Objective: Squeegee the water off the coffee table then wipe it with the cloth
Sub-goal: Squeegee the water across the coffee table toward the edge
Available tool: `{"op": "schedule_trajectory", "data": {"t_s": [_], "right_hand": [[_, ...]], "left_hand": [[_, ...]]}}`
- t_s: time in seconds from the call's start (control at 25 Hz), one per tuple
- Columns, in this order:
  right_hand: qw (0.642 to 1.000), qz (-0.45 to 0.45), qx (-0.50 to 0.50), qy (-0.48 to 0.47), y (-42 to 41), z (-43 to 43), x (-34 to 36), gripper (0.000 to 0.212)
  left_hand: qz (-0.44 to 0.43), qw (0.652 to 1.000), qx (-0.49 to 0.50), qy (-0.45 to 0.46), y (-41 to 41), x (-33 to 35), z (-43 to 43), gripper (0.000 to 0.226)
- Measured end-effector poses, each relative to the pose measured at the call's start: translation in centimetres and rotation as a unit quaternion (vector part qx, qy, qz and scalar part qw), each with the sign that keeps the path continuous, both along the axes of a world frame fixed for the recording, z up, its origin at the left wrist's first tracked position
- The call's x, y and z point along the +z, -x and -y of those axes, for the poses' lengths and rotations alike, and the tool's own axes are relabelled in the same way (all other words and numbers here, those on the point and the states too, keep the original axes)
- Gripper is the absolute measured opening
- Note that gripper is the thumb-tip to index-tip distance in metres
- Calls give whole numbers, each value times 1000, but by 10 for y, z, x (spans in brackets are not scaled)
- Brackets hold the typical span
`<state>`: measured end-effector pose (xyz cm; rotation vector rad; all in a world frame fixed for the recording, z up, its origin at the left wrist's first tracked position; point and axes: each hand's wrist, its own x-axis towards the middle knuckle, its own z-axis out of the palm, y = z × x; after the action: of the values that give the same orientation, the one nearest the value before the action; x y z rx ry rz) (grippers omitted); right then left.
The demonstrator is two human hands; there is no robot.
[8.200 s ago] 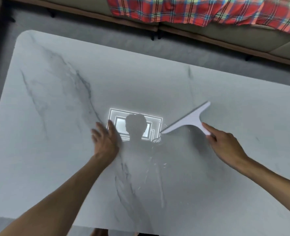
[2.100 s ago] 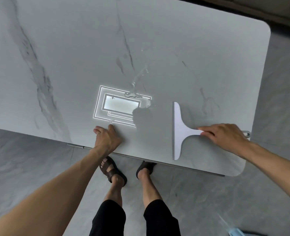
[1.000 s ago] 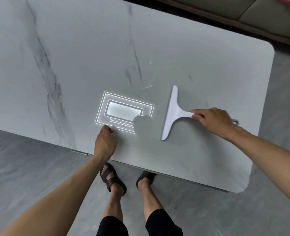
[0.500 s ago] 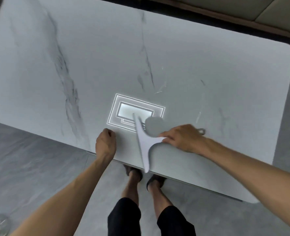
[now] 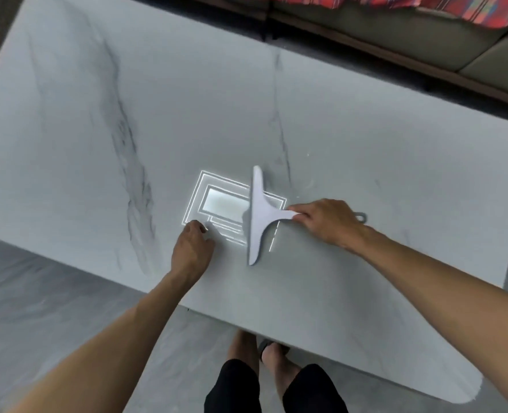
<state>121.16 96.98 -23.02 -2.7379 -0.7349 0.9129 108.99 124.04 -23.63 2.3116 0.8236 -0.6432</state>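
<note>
Half a second ago I had the squeegee (image 5: pixel 258 214) dragged to the near edge of the bench (image 5: pixel 366 308), its blade hanging past the rim; now I see it farther in, fully on the top, and the camera has tipped up enough to bring the sofa into view.

Nearest me are two legs in dark trousers (image 5: pixel 231 389) and bare feet (image 5: pixel 276 365) on the grey floor (image 5: pixel 38 308), partly tucked under the bench edge. My left hand (image 5: pixel 191 251) rests on the stone a little in from that edge, its fingers (image 5: pixel 200 228) curled loosely and gripping nothing. Just beside it, to the right, the squeegee blade runs near to far and touches the surface; my right hand (image 5: pixel 327 223) has its fingers (image 5: pixel 296 210) wrapped around the handle, whose hanging loop pokes out past the wrist. A bright rectangular light reflection (image 5: pixel 214 201) lies on the stone beneath the blade and left fingertips. Beyond the blade, faint wet traces (image 5: pixel 306 183) show beside a dark marble vein. Farthest off stand the sofa (image 5: pixel 395 34) and a red plaid blanket (image 5: pixel 455 7).
</note>
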Motion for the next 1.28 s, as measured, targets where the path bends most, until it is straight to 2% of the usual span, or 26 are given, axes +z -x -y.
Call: {"op": "schedule_trajectory", "data": {"t_s": [0.2, 0.32, 0.44, 0.56, 0.72, 0.8, 0.88, 0.96, 1.0, 1.16, 1.28], "right_hand": [[983, 33, -159, 83, -9, 132, 18, 32], [962, 32, -241, 125, 18, 195, 36, 32], [948, 33, -276, 156, 36, 223, 62, 33], [945, 45, -315, 72, -3, 207, 75, 32], [930, 53, -356, -72, -138, 131, 53, 36], [918, 41, -379, -109, -203, 82, 37, 41], [917, 29, -379, -124, -242, 40, 16, 43], [935, 29, -338, -100, -249, 16, 0, 44], [945, 34, -313, -90, -242, 13, -6, 45], [971, 45, -226, -68, -179, 64, -15, 47], [979, 25, -198, -41, -125, 141, -7, 46]], "left_hand": [[25, 995, -92, 40, -70, -4, 42, 34], [23, 983, -184, 9, -100, -15, 73, 59], [-11, 968, -240, -70, -123, -27, 103, 96], [-38, 962, -242, -124, -137, -41, 122, 122], [-85, 963, -220, -127, -142, -67, 133, 139], [-89, 963, -216, -132, -144, -76, 135, 137], [-73, 968, -200, -134, -144, -84, 135, 118], [-64, 970, -193, -137, -145, -88, 137, 97], [-69, 969, -194, -135, -146, -89, 137, 94], [-93, 963, -209, -145, -146, -84, 138, 94], [-105, 962, -208, -143, -147, -74, 139, 78]]}}
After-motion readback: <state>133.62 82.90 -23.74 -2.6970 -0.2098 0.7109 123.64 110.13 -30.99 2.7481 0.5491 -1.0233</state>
